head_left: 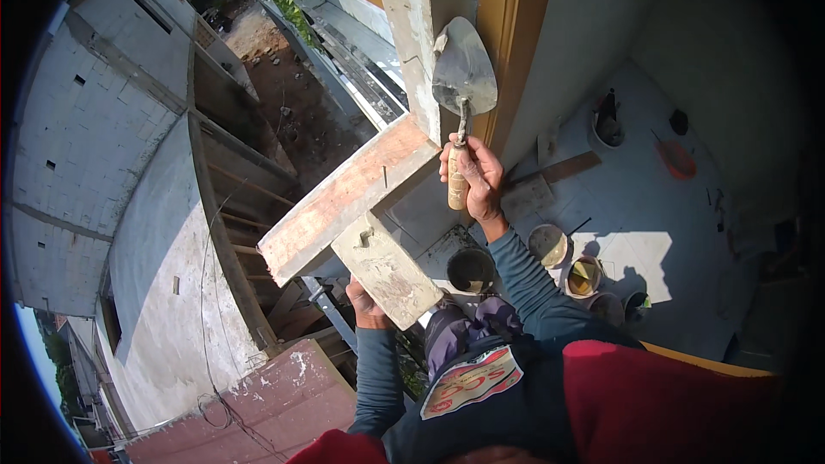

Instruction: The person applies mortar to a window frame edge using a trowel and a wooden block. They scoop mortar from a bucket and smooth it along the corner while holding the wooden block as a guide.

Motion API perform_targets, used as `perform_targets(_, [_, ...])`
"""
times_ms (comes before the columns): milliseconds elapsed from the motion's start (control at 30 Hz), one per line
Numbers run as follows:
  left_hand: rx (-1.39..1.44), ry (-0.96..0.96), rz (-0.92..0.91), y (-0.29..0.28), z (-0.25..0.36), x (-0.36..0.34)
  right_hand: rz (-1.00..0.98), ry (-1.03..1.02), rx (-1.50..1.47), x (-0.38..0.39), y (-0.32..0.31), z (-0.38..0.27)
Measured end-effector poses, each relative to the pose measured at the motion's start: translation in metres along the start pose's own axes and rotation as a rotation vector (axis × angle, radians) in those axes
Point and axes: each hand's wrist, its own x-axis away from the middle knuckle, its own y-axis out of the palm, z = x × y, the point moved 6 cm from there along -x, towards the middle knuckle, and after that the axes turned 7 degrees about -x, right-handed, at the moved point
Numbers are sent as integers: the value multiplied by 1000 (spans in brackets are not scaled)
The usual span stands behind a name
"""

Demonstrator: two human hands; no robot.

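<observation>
My right hand (478, 177) is wrapped round the wooden handle of a pointing trowel (465, 77). Its broad, mortar-smeared metal blade points up beside the edge of a rough plastered column (414, 34); I cannot tell whether they touch. Lower down, my left hand (365, 305) grips a pale, mortar-crusted rectangular hand board (391, 279) from beneath, its fingers mostly hidden. One small dark lump of mortar sits near the board's upper end. Just beyond the board lies a ledge (344, 189) with a reddish, rough top, meeting the column's foot. A thin nail-like piece sticks up from it.
A brown wooden frame (507, 43) stands right of the column. Below right, several buckets, including a dark one (471, 271) and a pale one (548, 245), stand on the tiled floor (636, 198). Left of the ledge, the ground drops toward a lower yard (296, 94) and a grey block wall (77, 129).
</observation>
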Motion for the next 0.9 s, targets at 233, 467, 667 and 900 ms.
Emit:
perform_targets(233, [-137,112,207,-43,10,75,11,107,-359,-8,20,49])
perform_targets(467, [-85,75,198,-55,12,103,-36,213,-539,20,42,76])
perform_targets(667, [-168,93,251,-51,19,101,-50,239,-135,70,35,33])
perform_targets(900, [-175,89,332,-44,16,99,20,23,258,15,19,-14])
